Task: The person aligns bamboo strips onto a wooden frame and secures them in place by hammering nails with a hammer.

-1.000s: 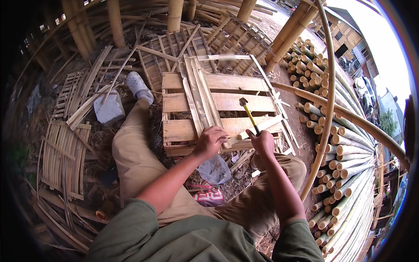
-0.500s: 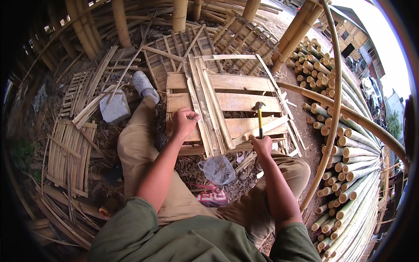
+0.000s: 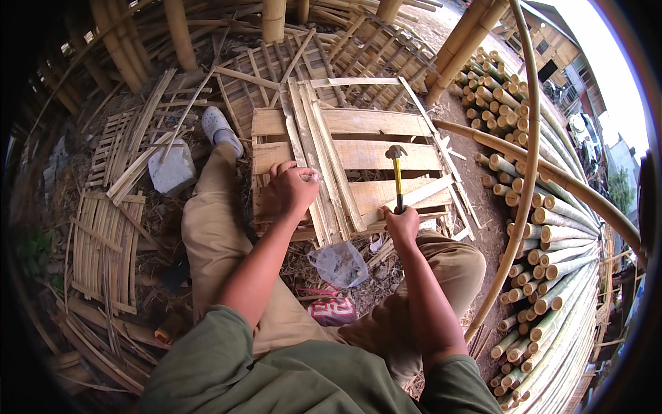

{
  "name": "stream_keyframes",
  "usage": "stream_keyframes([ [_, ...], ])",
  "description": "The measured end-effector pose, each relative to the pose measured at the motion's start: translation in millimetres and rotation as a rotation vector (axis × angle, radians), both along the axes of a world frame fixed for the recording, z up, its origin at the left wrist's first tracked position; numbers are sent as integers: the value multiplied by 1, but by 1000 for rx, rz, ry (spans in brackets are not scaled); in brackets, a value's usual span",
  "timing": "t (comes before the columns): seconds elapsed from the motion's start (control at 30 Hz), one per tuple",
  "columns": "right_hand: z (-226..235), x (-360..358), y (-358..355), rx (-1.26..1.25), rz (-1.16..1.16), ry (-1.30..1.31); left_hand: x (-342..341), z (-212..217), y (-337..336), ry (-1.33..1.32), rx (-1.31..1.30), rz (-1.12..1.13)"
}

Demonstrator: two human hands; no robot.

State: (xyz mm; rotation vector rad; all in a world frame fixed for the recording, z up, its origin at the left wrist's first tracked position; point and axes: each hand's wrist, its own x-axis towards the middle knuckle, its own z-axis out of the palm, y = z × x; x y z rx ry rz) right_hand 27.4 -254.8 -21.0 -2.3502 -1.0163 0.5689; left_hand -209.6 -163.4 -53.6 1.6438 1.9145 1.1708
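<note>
My right hand [image 3: 401, 222] is wrapped round the handle of a claw hammer [image 3: 398, 176], its head raised above the pallet-like wooden table [image 3: 386, 123]. The handle is yellow and black. My left hand [image 3: 292, 185] rests at the edge of the split bamboo strips [image 3: 318, 148] that lie lengthwise over the boards. Its thumb and fingers are pinched together; whatever they hold is too small to make out. A pale slat [image 3: 427, 193] lies slantwise on the boards beside the hammer.
Cut bamboo poles [image 3: 552, 234] are stacked along the right. A curved bamboo pole [image 3: 527, 172] rises beside them. Slatted panels [image 3: 110, 241] lie at the left near a pale block [image 3: 172, 168]. A clear plastic bag [image 3: 339, 264] sits between my legs.
The hammer has swung left and up slightly with my right hand. My left hand has turned over, its back now showing more, and stays by the strips. The view has shifted a little.
</note>
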Motion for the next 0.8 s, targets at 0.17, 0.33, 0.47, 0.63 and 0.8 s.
stream_keyframes([
  [0.17,-4,-1,-1,54,-67,-12,-3,6,8,-34,-93,8],
  [0.33,-9,10,-5,364,-128,422,-5,2,18,-195,-107,-34],
  [0.47,20,-1,-7,531,-188,641,-6,27,17,-579,-349,-126],
  [0.63,29,1,-8,551,-173,697,6,22,19,-1102,-234,-234],
  [0.8,23,3,-8,542,-114,728,22,17,16,-889,-154,22],
])
